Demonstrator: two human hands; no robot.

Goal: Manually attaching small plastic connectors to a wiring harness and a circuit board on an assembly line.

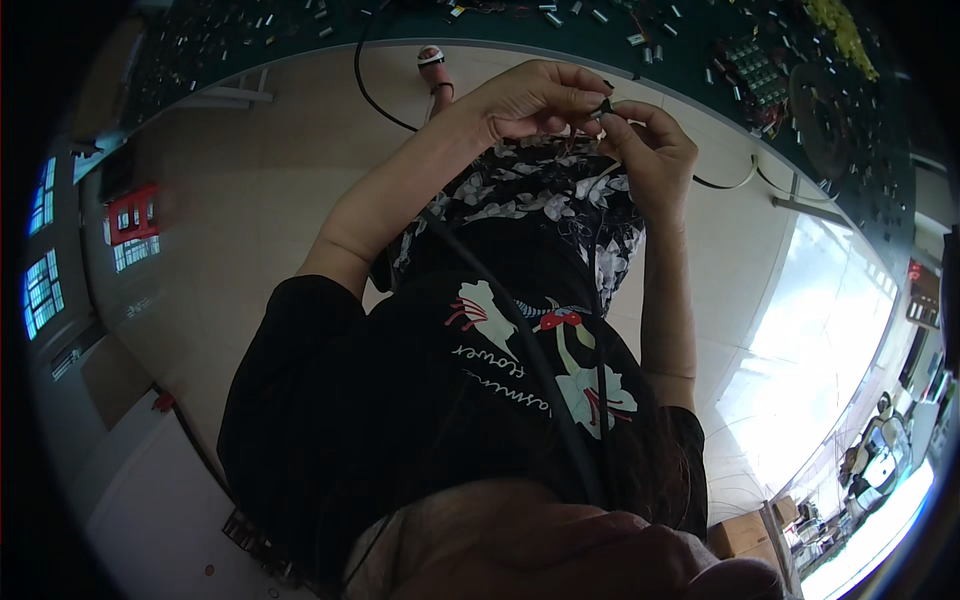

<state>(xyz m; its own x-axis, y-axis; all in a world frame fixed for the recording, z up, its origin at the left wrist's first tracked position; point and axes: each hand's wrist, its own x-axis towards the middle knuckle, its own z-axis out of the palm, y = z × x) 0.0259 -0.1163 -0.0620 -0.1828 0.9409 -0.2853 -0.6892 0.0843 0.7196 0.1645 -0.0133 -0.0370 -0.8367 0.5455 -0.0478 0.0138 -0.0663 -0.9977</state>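
Note:
In front of my lap, near the table's edge, my left hand [545, 97] and my right hand [652, 150] meet fingertip to fingertip. Between them sits a small dark green piece [605, 106], pinched by thumb and forefinger of each hand. It may be a little circuit board, but it is too small to tell for sure. Thin reddish wires [573, 137] seem to hang below my left fingers; where they lead is hidden against the patterned cloth over my lap.
A dark green table [480, 22] curves across the top, strewn with small silver cylinders [600, 16]. At its right lie a cluster of green circuit boards [757, 70], a dark round reel [822, 120] and a yellow heap [843, 35]. Black cable [362, 75] hangs off the edge.

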